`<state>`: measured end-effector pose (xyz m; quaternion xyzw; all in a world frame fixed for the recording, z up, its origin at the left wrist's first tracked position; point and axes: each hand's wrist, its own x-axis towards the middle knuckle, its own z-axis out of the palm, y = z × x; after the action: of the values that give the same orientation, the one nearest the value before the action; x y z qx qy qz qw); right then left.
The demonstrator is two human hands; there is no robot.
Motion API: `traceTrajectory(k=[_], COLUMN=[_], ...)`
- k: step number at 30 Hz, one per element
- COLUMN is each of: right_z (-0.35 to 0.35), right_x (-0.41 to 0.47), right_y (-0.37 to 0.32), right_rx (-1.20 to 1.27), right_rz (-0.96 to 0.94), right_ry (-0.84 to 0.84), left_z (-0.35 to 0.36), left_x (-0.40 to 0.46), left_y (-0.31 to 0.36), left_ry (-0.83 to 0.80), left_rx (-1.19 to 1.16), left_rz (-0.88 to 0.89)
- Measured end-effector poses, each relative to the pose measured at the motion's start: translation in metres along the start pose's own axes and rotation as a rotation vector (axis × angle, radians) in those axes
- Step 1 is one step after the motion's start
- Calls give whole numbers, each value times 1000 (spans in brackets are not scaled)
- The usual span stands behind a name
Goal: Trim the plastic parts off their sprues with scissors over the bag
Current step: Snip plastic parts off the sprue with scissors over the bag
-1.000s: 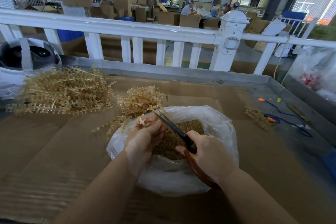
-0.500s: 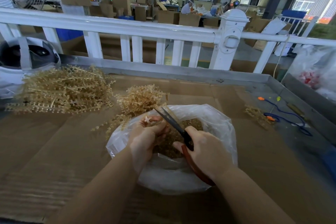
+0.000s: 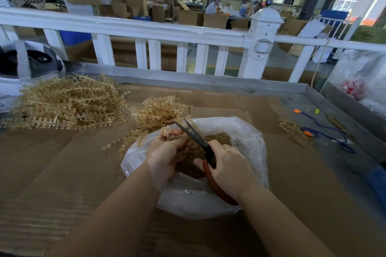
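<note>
The scissors [image 3: 193,134] blades have parted wider over the bag [image 3: 246,142]; right hand [image 3: 227,170] grips them, left hand [image 3: 167,152] pinches what seems a sprue [image 3: 168,133], fingers risking a nick.

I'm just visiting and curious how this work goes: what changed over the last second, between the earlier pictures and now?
The scissors went from nearly shut to blades parted in a V beside the sprue. The left hand still pinches that sprue and the right hand still grips the red handles, both over the bag. The sprue piles have not moved.
</note>
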<state>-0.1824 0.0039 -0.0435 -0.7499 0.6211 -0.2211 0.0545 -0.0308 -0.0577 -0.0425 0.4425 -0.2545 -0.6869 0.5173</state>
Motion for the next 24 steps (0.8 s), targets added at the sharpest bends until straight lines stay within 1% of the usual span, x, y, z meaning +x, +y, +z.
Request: traceTrajectory(k=[6,9,14,20,24], right_z=[3,4,2,1,2], right_x=[1,-1,-4,-4,-3], right_y=[3,4,3,3,2], right_rx=[5,22,32,28,5], right_rz=[8,2,-5,0,2], right_ry=[37,59,44,29,18], left_z=[0,-1,-4,-5,-5], left_x=[1,1,1,-3,-6], left_y=[2,3,3,4,3], left_ry=[-9,-24,-52,-107,-115], left_rx=[-1,-60,-138,-109,-84], left_rz=[-10,-30,-45,-42,-29])
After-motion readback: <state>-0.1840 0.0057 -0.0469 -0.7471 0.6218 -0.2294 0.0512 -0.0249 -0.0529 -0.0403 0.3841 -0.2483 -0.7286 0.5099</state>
